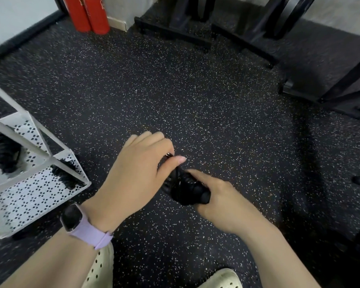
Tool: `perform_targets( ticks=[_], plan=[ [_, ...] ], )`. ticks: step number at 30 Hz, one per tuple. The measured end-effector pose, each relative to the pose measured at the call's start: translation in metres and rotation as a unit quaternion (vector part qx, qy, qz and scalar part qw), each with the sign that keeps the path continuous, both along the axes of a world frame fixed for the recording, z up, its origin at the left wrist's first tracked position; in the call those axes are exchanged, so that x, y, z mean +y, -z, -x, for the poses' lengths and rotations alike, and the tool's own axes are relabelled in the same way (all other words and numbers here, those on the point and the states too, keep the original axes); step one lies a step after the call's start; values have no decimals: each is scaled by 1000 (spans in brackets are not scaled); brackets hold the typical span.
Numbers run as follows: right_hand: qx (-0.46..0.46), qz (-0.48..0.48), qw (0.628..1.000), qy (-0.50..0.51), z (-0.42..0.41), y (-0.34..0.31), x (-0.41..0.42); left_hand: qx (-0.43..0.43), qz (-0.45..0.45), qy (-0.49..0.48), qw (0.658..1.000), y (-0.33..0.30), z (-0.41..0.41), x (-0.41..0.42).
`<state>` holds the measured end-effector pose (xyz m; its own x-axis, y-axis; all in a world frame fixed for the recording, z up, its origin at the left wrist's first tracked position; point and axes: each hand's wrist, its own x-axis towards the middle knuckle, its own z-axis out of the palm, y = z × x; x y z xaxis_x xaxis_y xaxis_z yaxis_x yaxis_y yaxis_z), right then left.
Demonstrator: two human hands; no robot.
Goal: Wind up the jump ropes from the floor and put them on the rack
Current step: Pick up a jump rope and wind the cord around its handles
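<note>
We hold a nearly wound black jump rope (183,188) over the floor, left hand (137,175) pinching its cord, right hand (218,196) gripping the coil; other ropes lie on the white rack (40,196) beside us

Both forearms are bare, with no sleeves in view. The left wrist wears a watch (72,217) with a black rectangular face on a lilac fabric strap (92,233), which closes in a folded loop. On the feet are cream clogs, the left (100,267) perforated with round holes and the right (222,279) also holed.
</note>
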<state>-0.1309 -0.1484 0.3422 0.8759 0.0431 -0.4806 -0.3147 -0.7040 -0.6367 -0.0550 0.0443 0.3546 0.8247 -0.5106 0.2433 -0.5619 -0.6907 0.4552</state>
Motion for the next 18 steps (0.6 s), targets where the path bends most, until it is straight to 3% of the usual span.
perform_targets(
  ticks=[6, 9, 12, 15, 18],
  plan=[
    [26, -70, 994, -75, 3, -13, -3, 170, 55, 20, 984, -1, -4, 7],
    [55, -118, 984, -117, 7, -21, 1, 291, 19, 35, 956, -1, -5, 9],
    [61, -189, 973, -119, 10, -32, 1, 429, 27, 24, 903, -6, -12, 16],
    [35, -255, 962, -93, 11, -39, -4, 510, 117, 30, 852, -16, -15, 17],
    [40, -355, 932, -60, 11, -43, -8, 610, 253, 75, 747, -27, -11, 13]
  ],
)
